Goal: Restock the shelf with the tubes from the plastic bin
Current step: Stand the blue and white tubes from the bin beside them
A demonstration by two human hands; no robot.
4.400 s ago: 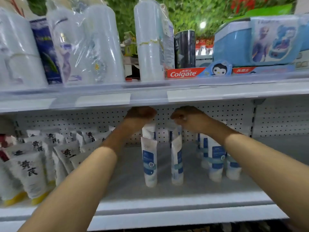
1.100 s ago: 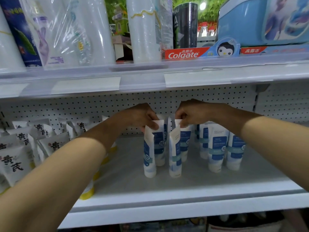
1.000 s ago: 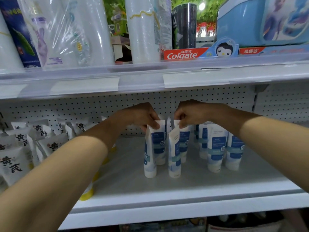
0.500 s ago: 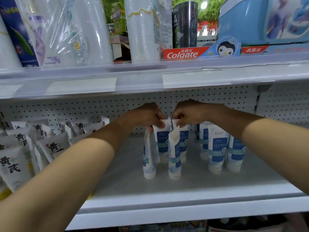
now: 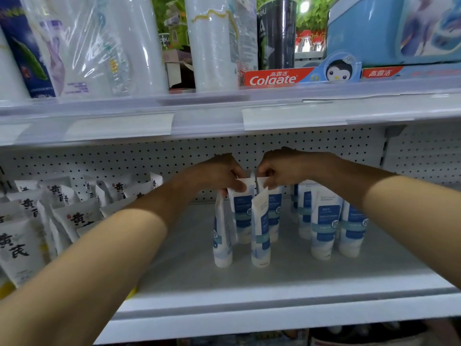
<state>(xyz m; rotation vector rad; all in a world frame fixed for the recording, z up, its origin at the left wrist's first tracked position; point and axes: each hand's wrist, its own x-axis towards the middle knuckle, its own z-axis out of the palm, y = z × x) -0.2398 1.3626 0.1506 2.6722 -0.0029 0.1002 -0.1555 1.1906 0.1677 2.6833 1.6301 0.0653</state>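
Here my left hand (image 5: 219, 173) pinches the flat crimped top of the left tube (image 5: 240, 211), thumb in front and fingers curled behind. My right hand (image 5: 282, 168) grips the right tube (image 5: 274, 213) the same way. The two hands sit almost knuckle to knuckle, low under the upper ledge (image 5: 207, 121).

I judge the top-edge pinch suits these tubes because they stand on their caps. Holding the crimp lets me steady and square each one without reaching down past the front pair (image 5: 260, 233), which stands just ahead and could topple at a nudge. Both held tubes are upright, caps down on the shelf (image 5: 249, 278), side by side, touching or nearly so, in the second row back from the edge.

The tubes are white with a dark blue label panel, a pale teal band and a wide white cap. In the front pair, the left one is turned side-on. A cluster (image 5: 324, 226) of the same tubes stands well apart to the right, and yellow-capped tubes (image 5: 74, 218) crowd the left end against the pegboard (image 5: 149, 156). The bin is out of view, so I cannot tell how many tubes remain.
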